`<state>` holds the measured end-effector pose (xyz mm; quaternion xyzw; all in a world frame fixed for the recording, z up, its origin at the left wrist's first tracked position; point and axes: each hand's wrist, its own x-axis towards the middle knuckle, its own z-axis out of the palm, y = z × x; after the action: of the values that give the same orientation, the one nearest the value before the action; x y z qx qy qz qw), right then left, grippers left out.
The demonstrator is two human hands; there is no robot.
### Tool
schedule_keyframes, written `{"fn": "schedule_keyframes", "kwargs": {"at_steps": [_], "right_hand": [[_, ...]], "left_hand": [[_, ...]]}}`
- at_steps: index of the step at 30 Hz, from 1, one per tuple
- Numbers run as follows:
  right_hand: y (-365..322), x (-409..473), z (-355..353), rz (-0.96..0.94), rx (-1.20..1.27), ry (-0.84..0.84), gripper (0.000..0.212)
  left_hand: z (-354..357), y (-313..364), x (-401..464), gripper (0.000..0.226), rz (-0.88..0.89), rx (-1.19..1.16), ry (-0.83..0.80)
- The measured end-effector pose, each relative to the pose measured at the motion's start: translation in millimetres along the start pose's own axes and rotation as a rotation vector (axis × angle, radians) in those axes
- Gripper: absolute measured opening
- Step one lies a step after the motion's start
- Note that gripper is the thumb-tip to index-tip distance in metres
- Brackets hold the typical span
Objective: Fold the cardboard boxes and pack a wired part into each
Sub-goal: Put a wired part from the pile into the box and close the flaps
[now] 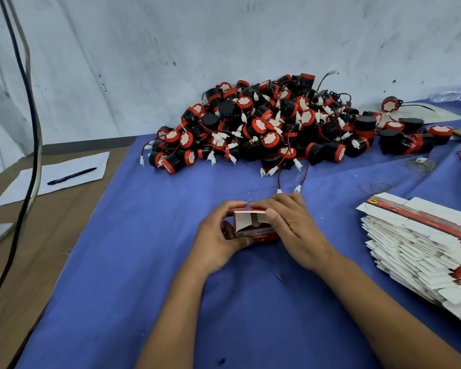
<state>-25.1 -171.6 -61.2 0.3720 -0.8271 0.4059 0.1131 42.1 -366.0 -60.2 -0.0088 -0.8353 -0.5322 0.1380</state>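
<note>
A small red and white cardboard box (253, 227) sits near the middle of the desk (133, 249), on its blue cloth cover, held between both hands. Its near end is open, with white inner flaps showing and something pale just visible inside, too small to make out. The left hand (218, 237) curls round the box's left side, thumb on the near lower edge and fingers arched over the top. The right hand (288, 222) lies across the top and right side, its fingers curved over the far edge and the thumb pressing the upper flap by the opening. The fingertips of the two hands almost meet above the box.

Just beyond the hands, two white connectors on red and black leads trail out from a large heap of wired parts (277, 123), black cylinders with red rims and white faces, piled at the far side of the desk against a pale, scuffed backdrop. To the right, near the desk edge, a fanned stack of flat unfolded boxes (421, 251) lies with white flaps and red printed strips showing.

At the left, on bare brown surface beside the blue cloth, a black pen (72, 176) rests on a white sheet of paper (64, 169). Dark cables (28, 107) hang down across the left of the view.
</note>
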Motion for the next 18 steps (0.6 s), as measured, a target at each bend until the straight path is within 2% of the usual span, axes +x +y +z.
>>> {"fn": "schedule_keyframes", "kwargs": {"at_steps": [4,13,15,18], "right_hand": [[-2.4,2.3,1.1,0.022,0.004,-0.007,0.033],[0.6,-1.7,-1.5,0.096,0.086,-0.188,0.039],[-1.0,-3.2,-2.3,0.073,0.081,-0.131,0.038],[-1.6,-4.2,-1.8,0.016,0.125,0.072,0.029]], "left_hand": [[-0.4,-0.6,-0.6,0.072,0.006,-0.041,0.008],[3.1,-0.1,-3.4,0.065,0.052,0.051,0.061],[4.8,0.5,-6.1,0.055,0.08,0.063,0.136],[7.3,-0.7,-8.0,0.031,0.131,0.008,0.283]]}}
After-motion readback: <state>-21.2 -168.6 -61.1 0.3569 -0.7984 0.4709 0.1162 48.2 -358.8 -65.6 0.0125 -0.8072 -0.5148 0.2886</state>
